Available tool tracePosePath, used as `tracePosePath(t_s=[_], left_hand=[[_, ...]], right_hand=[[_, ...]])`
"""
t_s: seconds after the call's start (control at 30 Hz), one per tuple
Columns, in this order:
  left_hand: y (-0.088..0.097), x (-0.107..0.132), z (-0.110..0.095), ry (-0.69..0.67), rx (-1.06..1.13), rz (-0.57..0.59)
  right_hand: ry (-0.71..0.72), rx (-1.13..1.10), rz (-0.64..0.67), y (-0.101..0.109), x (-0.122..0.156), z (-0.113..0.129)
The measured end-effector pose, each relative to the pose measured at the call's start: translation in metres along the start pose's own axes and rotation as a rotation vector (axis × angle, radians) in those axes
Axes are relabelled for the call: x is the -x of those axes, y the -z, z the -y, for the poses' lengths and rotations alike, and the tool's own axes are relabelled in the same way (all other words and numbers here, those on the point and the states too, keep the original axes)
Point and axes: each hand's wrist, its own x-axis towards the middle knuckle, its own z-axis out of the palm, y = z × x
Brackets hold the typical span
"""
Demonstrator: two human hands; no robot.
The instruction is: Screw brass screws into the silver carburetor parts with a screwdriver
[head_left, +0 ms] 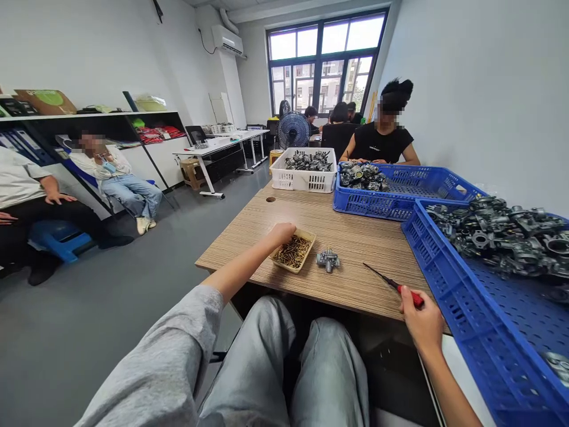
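My left hand (281, 233) reaches over the far left side of a small cream tray (291, 268) filled with tiny brass pieces (294, 251). Its fingertips are hidden, so their grip does not show. My right hand (424, 320) is closed around the red handle of a screwdriver (391, 282), whose dark shaft points left above the table. A grey metal carburetor (328, 260) lies on the table between the tray and the screwdriver tip.
A blue crate (462, 296) heaped with metal carburetors stands at the right. Behind it are another blue crate (402, 207) and a white basket (306, 181) of similar parts. A co-worker (386, 142) sits across the wooden table (249, 228). Seated people are at the left.
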Motion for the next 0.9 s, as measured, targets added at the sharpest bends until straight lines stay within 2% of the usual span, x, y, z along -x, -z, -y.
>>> tracePosePath(t_s=[0.53,0.77,0.9], left_hand=[[0.003,0.003,0.001,-0.015,0.054,-0.012],[0.016,0.023,-0.003,-0.005,0.062,-0.094],[0.032,0.042,-0.022,-0.051,0.092,-0.177]], right_hand=[[0.05,-0.023,-0.016,-0.001,0.0,0.002],[0.083,-0.034,-0.023,-0.002,0.001,0.001],[0.075,-0.025,-0.029,-0.002,0.001,0.002]])
